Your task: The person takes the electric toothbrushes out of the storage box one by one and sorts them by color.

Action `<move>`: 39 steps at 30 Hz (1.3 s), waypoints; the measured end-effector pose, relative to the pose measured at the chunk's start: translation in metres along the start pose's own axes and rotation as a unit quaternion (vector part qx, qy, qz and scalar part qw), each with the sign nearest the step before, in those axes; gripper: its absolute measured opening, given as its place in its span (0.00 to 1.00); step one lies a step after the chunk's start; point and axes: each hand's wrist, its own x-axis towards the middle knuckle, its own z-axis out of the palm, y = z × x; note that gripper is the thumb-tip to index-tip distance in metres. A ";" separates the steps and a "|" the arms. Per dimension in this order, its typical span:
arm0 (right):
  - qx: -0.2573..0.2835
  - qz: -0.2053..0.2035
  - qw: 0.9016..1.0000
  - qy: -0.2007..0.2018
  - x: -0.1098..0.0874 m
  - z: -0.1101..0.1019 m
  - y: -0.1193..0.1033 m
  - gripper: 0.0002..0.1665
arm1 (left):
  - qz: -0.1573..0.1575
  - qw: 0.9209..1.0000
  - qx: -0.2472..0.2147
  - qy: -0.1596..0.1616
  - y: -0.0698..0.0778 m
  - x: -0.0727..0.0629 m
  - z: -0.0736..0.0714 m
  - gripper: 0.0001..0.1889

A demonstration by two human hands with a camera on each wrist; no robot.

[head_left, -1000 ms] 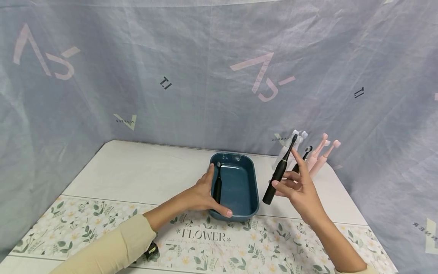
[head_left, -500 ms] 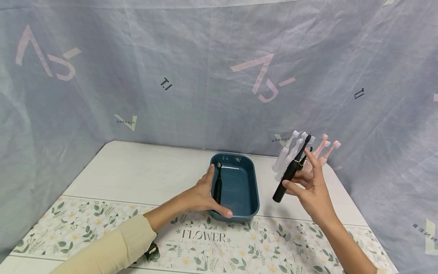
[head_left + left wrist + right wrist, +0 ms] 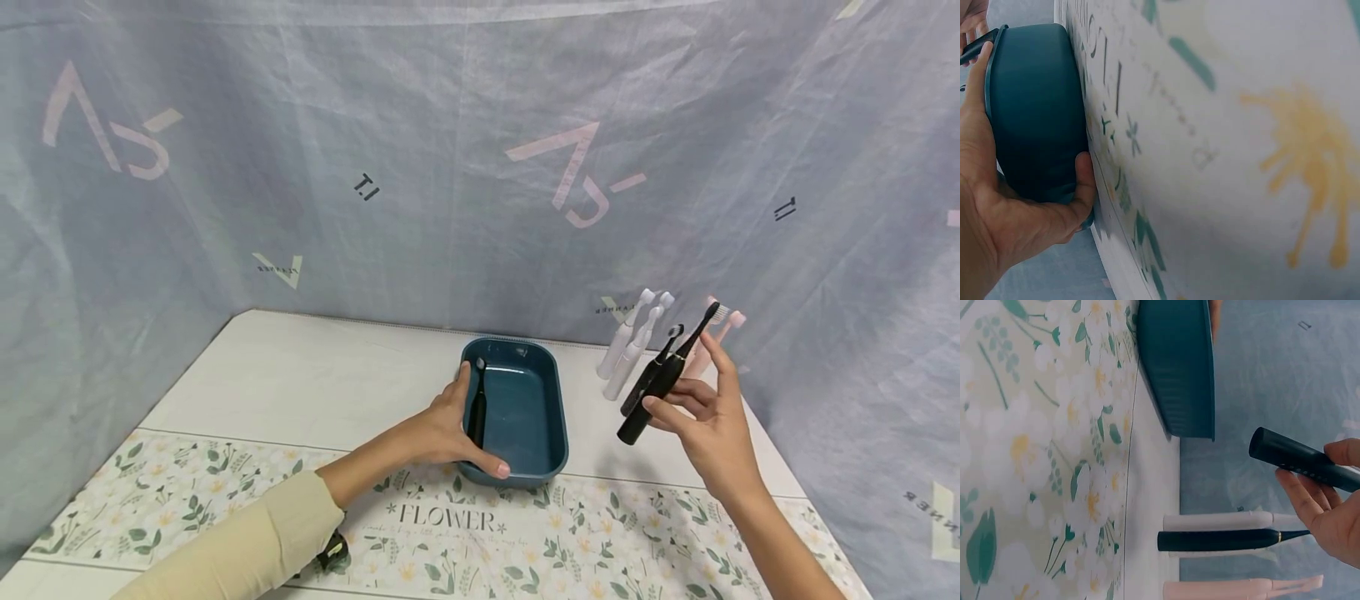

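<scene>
My right hand (image 3: pixel 720 433) pinches a black electric toothbrush (image 3: pixel 662 385) by its handle, the index finger reaching up near the brush head. It is held tilted, bristles up, in front of another black electric toothbrush (image 3: pixel 1219 540) that stands upright on the table. Left of centre, my left hand (image 3: pixel 438 429) holds the near left corner of a dark teal tray (image 3: pixel 528 417). In the left wrist view the thumb bends against one wall and a finger lies along the rim. A third black electric toothbrush (image 3: pixel 477 412) lies along the tray's left side.
Several white electric toothbrushes (image 3: pixel 618 354) stand upright behind the black ones. Pink electric toothbrushes (image 3: pixel 1216 589) stand to their right, partly behind my hand. A floral mat (image 3: pixel 585 533) covers the table's front; a grey cloth (image 3: pixel 420 167) hangs behind.
My right hand has carried the black toothbrush to the right, so it now hangs beside the standing black one and partly covers the pink ones. The left hand and tray stay put.
</scene>
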 end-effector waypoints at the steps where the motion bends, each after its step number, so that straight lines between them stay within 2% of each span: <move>1: -0.004 -0.001 1.000 0.001 0.000 -0.002 0.000 0.70 | 0.000 1.000 0.000 0.000 0.000 0.000 0.000 0.92; 12: -0.048 0.010 0.999 0.023 0.000 -0.026 0.009 0.70 | 0.002 1.000 0.005 0.002 -0.002 0.003 0.001 0.92; 21: -0.053 0.011 0.998 0.041 0.007 -0.045 0.027 0.69 | 0.001 1.000 0.005 0.001 -0.001 0.001 0.000 0.92; 28: -0.096 0.023 0.993 0.061 0.014 -0.051 0.040 0.69 | 0.001 1.000 0.009 0.001 -0.002 0.000 0.001 0.92; 33: -0.095 0.032 0.992 0.073 0.021 -0.051 0.049 0.70 | 0.000 1.000 0.006 0.001 -0.002 0.000 0.000 0.92; 36: -0.131 0.032 0.987 0.083 0.025 -0.050 0.054 0.70 | 0.002 1.000 0.005 0.002 -0.003 0.001 0.000 0.92; 39: -0.207 0.026 0.973 0.094 0.027 -0.049 0.058 0.69 | 0.003 1.000 0.004 0.001 -0.003 0.001 0.001 0.92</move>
